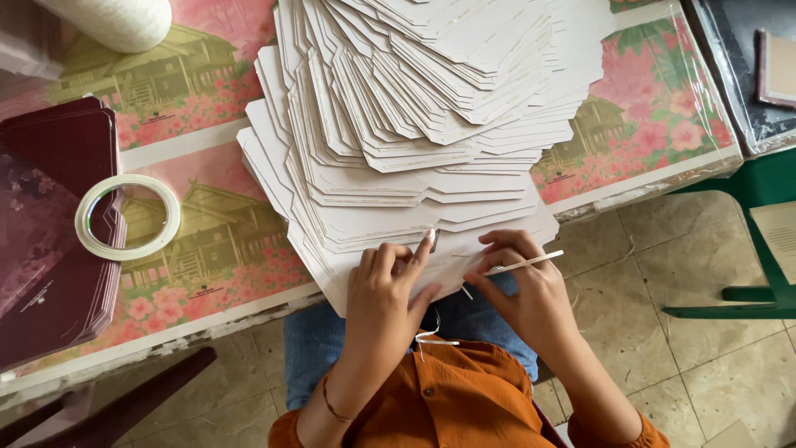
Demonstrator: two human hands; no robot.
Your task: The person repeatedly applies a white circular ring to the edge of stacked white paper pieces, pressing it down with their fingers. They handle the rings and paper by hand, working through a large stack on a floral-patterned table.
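A fanned stack of white die-cut card sheets [414, 124] spreads over the table and hangs past its near edge. My left hand [385, 290] presses on the nearest sheet, index finger stretched along its edge. My right hand [518, 282] pinches a thin white strip [531, 262] that peels off the same sheet toward the right. A curl of loose white strip [433, 336] dangles over my lap.
A roll of white tape [127, 217] leans on a pile of dark maroon cards [46, 232] at the left. The table [655, 116] wears a pink flowered cover with house pictures. A white roll [116, 21] lies at the top left. Green furniture legs [746, 299] stand on the tiled floor.
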